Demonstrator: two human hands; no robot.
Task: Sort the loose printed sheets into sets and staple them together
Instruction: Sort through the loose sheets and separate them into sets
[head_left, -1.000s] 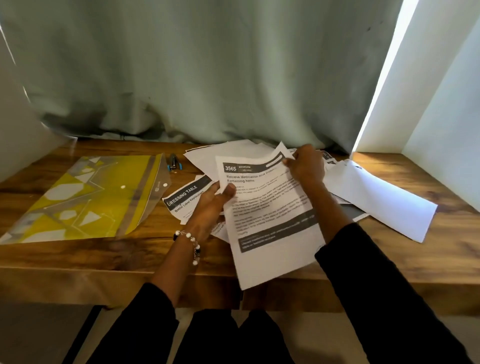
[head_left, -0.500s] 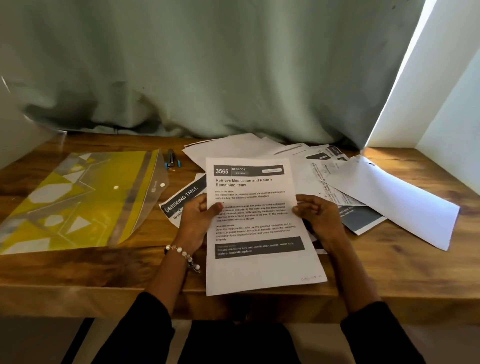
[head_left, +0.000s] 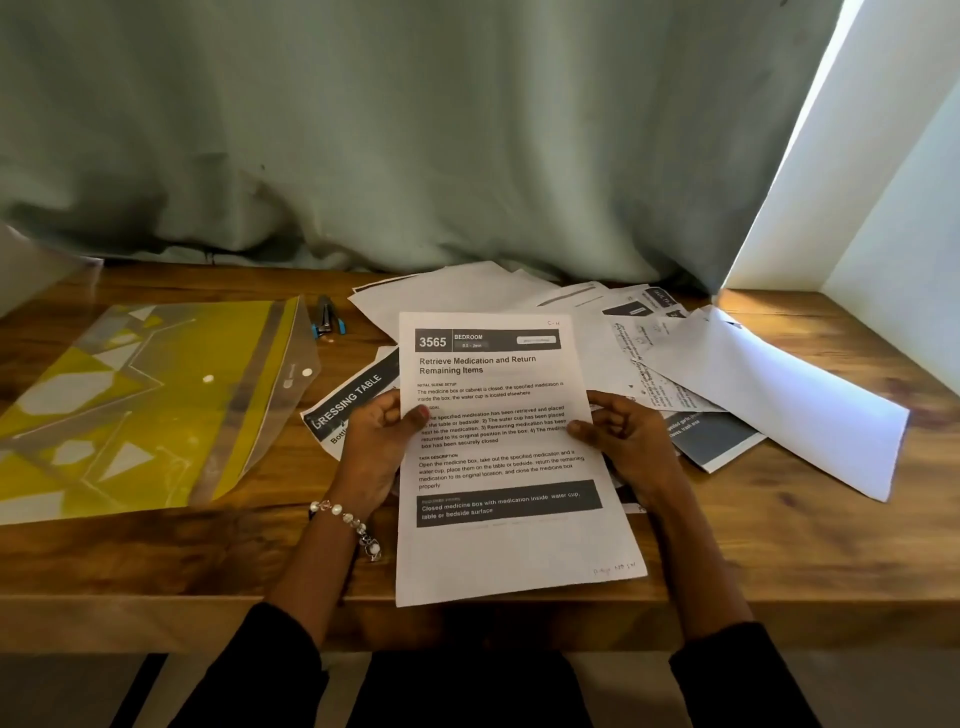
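Head view, looking down at a wooden table (head_left: 779, 545) backed by a grey-green curtain (head_left: 415, 130) across the top of the frame. At left, a yellow and clear plastic folder (head_left: 145, 405) lying flat. Just right of its upper corner, a small stapler (head_left: 326, 314) with blue trim. Centre to right, a scatter of loose sheets (head_left: 649, 364) overlapping, one large blank sheet (head_left: 789, 405) tilted toward the lower right. Partly hidden behind the left hand (head_left: 374, 441), a page headed "DRESSING TABLE" (head_left: 353, 400). In the centre, held upright facing the camera, a printed sheet numbered 3565 (head_left: 498, 457), bottom edge overhanging the table's near edge. Left thumb curled over its left margin, fingers behind. Right hand (head_left: 623, 441) pinching the right margin likewise, thumb on front.
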